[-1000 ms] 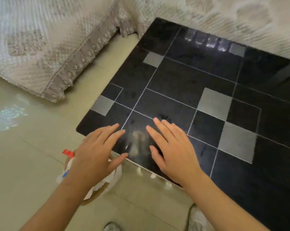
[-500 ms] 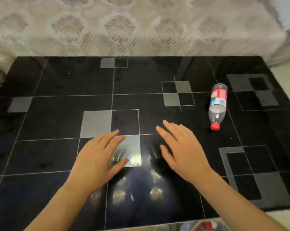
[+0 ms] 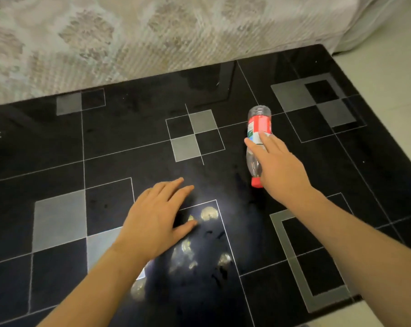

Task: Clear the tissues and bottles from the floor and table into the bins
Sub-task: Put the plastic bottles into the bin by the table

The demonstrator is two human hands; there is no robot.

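Bottle (image 3: 258,135) status: one clear plastic bottle with a red label and red cap lies on its side on the black glass table (image 3: 129,142), toward the right half of the top, cap end pointing at you. Your right hand (image 3: 279,168) is over the bottle's lower half with the fingers extended along its body; the fingertips appear to touch the label, but the fingers are not yet curled round it, so count this as contact at most, not a secured hold. Your left hand (image 3: 156,220) is spread flat just above or on the table surface nearer to you, fingers straight, holding nothing; whether the palm actually rests on the glass cannot be told. Task progress, as a judgement: no tissues are visible on the table in this view, so the bottle appears to be the only item left on it. The bins are not in view, and only a strip of pale floor (image 3: 388,67) at the right edge shows, so the state of the floor cannot be confirmed. Remaining steps: close the fingers round the bottle, lift it, carry it to a bin, then check the floor.
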